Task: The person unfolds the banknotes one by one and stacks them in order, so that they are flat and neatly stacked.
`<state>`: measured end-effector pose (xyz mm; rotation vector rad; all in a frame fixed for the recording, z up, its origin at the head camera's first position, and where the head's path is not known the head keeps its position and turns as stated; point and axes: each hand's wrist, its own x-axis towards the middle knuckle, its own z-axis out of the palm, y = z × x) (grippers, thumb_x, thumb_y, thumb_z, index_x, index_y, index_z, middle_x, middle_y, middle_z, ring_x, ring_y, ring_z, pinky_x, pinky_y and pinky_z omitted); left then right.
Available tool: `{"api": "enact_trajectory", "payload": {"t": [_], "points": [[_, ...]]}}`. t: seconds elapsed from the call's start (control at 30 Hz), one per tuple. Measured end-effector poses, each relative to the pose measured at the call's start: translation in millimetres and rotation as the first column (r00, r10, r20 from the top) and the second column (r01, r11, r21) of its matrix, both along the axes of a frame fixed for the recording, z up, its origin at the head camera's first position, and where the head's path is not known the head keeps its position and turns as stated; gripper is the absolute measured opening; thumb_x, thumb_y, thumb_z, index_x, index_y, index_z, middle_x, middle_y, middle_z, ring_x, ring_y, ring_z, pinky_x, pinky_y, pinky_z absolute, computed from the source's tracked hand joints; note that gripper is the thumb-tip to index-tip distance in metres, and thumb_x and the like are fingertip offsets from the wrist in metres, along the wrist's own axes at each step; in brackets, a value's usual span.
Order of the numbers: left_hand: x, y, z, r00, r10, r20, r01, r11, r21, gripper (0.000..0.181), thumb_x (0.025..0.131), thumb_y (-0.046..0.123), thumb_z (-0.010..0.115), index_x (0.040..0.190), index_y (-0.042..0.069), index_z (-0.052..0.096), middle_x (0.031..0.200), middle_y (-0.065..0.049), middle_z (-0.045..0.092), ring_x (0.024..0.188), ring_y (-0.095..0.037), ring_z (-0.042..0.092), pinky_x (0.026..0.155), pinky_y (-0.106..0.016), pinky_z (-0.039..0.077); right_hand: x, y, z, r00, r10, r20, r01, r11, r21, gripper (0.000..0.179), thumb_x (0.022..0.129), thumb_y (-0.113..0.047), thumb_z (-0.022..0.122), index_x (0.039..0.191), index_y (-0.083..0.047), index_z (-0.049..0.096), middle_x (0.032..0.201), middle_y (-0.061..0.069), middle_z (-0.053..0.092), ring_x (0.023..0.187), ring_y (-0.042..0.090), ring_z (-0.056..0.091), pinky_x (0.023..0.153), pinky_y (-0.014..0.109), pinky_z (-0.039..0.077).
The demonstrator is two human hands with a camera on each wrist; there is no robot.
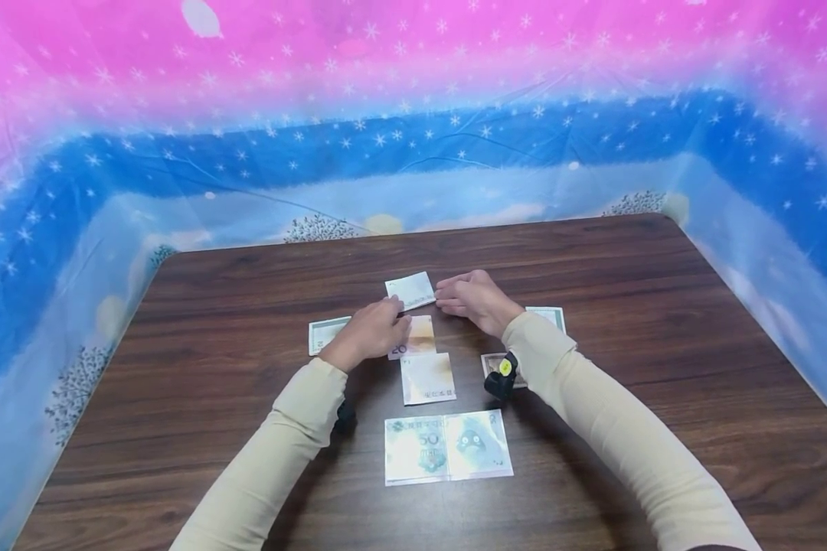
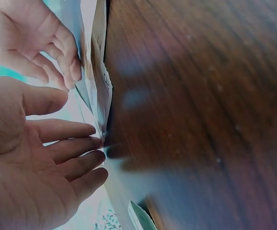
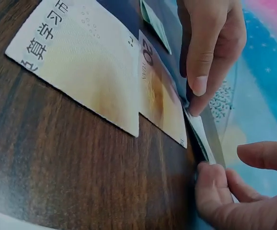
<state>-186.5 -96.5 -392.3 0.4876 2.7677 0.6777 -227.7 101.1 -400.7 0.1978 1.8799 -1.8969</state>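
A folded play banknote (image 1: 410,291) lies at the far middle of the table, pale side up. My left hand (image 1: 374,329) has its fingertips at the note's near left corner; in the left wrist view its fingers (image 2: 83,165) are fairly straight, with the thumb apart. At the other end, the fingertips of my right hand (image 1: 478,300) meet the right edge, and its thumb (image 3: 263,154) stands away from the note in the right wrist view. Just nearer is an orange 20 banknote (image 1: 422,334), partly covered by my left hand. Another folded banknote (image 3: 88,67) adjoins it.
Closest to me lies an unfolded green 50 banknote (image 1: 448,448) with a crease. Folded green notes sit at left (image 1: 324,334) and right (image 1: 550,317), the latter partly behind my sleeve. A brownish note (image 1: 492,367) is half hidden by the right wrist camera. Patterned cloth (image 1: 413,153) surrounds the table.
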Motion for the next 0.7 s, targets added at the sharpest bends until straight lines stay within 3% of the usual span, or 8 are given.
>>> {"api": "enact_trajectory", "payload": {"t": [0.1,0.23,0.3,0.4,0.5,0.6,0.7], "points": [[-0.9,2.5,-0.6,1.000,-0.013,0.002,0.013,1.000,-0.003,0.024,0.107,0.021,0.048,0.089,0.007,0.056,0.132,-0.021,0.060,0.081,-0.029,0.057,0.075,-0.041,0.046,-0.5,-0.1,-1.8,0.999,-0.034,0.012,0.034,0.999,-0.031,0.047,0.095,0.006,0.060,0.140,0.012,0.048,0.133,0.025,0.057,0.118,0.028,0.063,0.103,0.035,0.050],[-1.4,6.7,-1.0,1.000,-0.027,0.010,0.027,1.000,0.004,0.022,0.107,0.022,0.048,0.099,0.005,0.060,0.138,-0.021,0.058,0.107,-0.033,0.062,0.083,-0.043,0.047,-2.1,-1.9,-4.7,0.997,-0.078,0.019,0.079,0.996,-0.052,0.049,0.094,0.005,0.064,0.139,0.012,0.046,0.114,0.019,0.061,0.092,0.019,0.068,0.097,0.033,0.054],[-1.0,8.1,-1.0,0.999,-0.032,0.008,0.032,0.999,0.017,0.022,0.107,0.022,0.049,0.102,0.004,0.062,0.140,-0.021,0.056,0.111,-0.033,0.062,0.084,-0.043,0.047,-2.6,-2.8,-5.7,0.995,-0.101,0.019,0.101,0.994,-0.048,0.048,0.094,0.004,0.065,0.137,0.011,0.047,0.106,0.017,0.061,0.081,0.015,0.068,0.091,0.031,0.056],[-0.1,9.9,-1.0,0.999,-0.044,0.003,0.044,0.999,0.033,0.020,0.107,0.021,0.050,0.103,0.005,0.062,0.112,-0.016,0.065,0.092,-0.028,0.061,0.078,-0.041,0.046,-3.5,-2.4,-7.3,0.992,-0.128,0.017,0.128,0.991,-0.025,0.045,0.093,0.005,0.066,0.135,0.011,0.048,0.102,0.016,0.060,0.074,0.013,0.067,0.083,0.027,0.059],[1.5,10.2,-1.4,0.999,-0.051,-0.005,0.051,0.998,0.039,0.020,0.107,0.021,0.051,0.105,0.005,0.062,0.094,-0.012,0.061,0.082,-0.026,0.057,0.075,-0.041,0.047,-2.7,-0.2,-7.8,0.990,-0.142,0.022,0.142,0.990,-0.004,0.043,0.093,0.006,0.066,0.132,0.010,0.049,0.104,0.016,0.059,0.075,0.013,0.066,0.081,0.025,0.059],[4.0,9.8,-1.6,0.998,-0.045,-0.033,0.047,0.997,0.059,0.026,0.105,0.021,0.055,0.123,0.004,0.064,0.112,-0.013,0.067,0.098,-0.027,0.063,0.087,-0.043,0.050,0.2,2.6,-6.1,0.989,-0.146,0.027,0.146,0.989,0.001,0.043,0.092,0.006,0.066,0.131,0.009,0.049,0.107,0.017,0.059,0.077,0.014,0.066,0.082,0.026,0.059],[5.4,8.8,-0.6,0.996,-0.034,-0.086,0.042,0.995,0.091,0.034,0.103,0.018,0.060,0.133,0.003,0.062,0.126,-0.014,0.066,0.104,-0.026,0.063,0.091,-0.044,0.051,3.9,5.8,-2.1,0.990,-0.139,0.018,0.139,0.990,-0.012,0.043,0.092,0.006,0.066,0.131,0.008,0.048,0.109,0.018,0.059,0.079,0.015,0.067,0.083,0.027,0.059]]}}
